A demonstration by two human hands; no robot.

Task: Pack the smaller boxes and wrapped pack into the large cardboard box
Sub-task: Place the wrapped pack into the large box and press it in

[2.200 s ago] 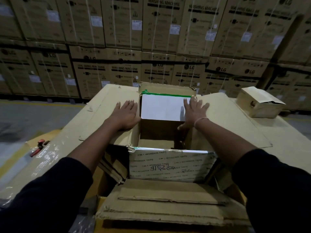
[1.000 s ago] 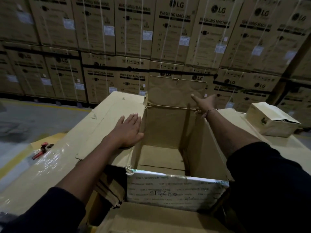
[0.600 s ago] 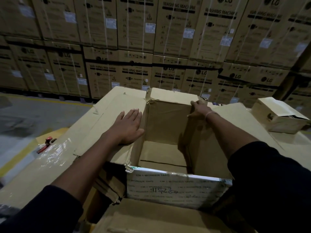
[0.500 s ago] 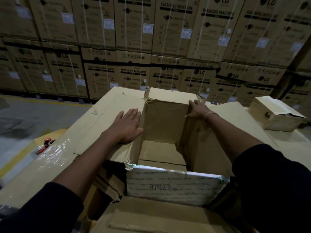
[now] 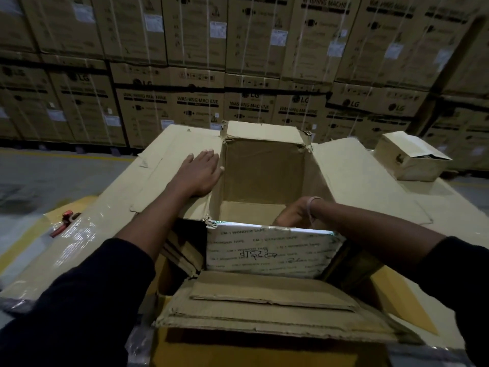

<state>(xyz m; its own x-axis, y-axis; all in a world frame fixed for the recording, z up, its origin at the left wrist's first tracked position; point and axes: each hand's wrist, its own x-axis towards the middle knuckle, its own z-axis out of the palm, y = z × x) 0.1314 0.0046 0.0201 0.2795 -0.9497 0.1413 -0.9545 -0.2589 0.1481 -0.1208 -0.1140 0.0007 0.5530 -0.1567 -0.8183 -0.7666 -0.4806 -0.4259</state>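
The large cardboard box (image 5: 262,165) stands open in front of me, its four flaps folded outward and its brown floor showing. My left hand (image 5: 199,172) lies flat, fingers straight, on the left flap. My right hand (image 5: 293,214) reaches down inside the box behind the near flap, which is wrapped in white printed tape (image 5: 267,254); its fingers are hidden. A smaller brown box (image 5: 410,157) with a loose lid sits on the cardboard surface at the far right.
Flattened cardboard sheets (image 5: 264,308) lie stacked below the box toward me. A red-handled tool (image 5: 63,223) rests on the plastic-wrapped surface at left. Stacked washing-machine cartons (image 5: 238,62) form a wall behind. Grey floor with a yellow line runs to the left.
My right hand left the far right corner of the box and dropped down inside near the front flap. The far flap has been folded outward. My left hand stayed on the left flap.
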